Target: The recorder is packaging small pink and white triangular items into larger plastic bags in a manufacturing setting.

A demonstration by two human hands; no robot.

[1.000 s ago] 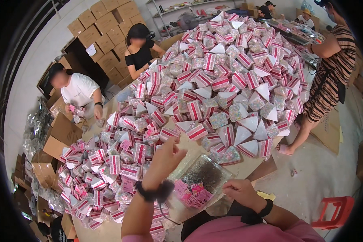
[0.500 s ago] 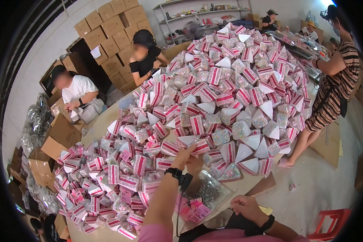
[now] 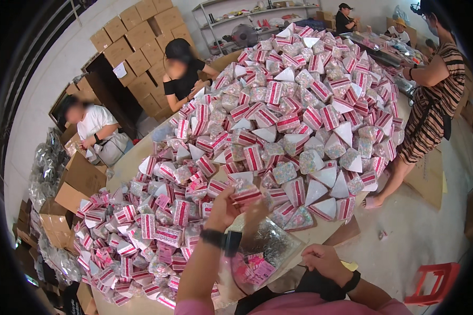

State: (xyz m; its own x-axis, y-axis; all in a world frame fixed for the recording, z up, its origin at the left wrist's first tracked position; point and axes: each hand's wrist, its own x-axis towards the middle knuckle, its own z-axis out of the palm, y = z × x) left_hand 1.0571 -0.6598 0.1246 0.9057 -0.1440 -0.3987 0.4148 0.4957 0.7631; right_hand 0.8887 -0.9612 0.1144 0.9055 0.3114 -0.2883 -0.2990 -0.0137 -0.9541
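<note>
My left hand (image 3: 224,211) is closed on a wedge-shaped pink-and-white package (image 3: 245,192), raised above the pile's near edge. A brown blurred shape beside it cannot be made out. Below lies a clear plastic bag (image 3: 278,239) on the table, with pink printed cards (image 3: 258,270) at its near end. My right hand (image 3: 325,261) is low on the right, over dark cloth, its fingers curled in; whatever they may hold is hidden. A great pile of similar wedge-shaped packages (image 3: 286,124) rises ahead, some showing white sides, others speckled ones under clear wrap.
Smaller packages and pink cards (image 3: 165,251) cover the table's left side. Cartons stand stacked (image 3: 142,50) behind, with an opened carton (image 3: 81,181) at left. Several people work around the pile, one standing at right (image 3: 437,89). A red stool (image 3: 433,283) is at lower right.
My left hand has drawn the package slightly left and nearer, tilting it. My right hand stays almost in place. The whole view has shifted a little.
</note>
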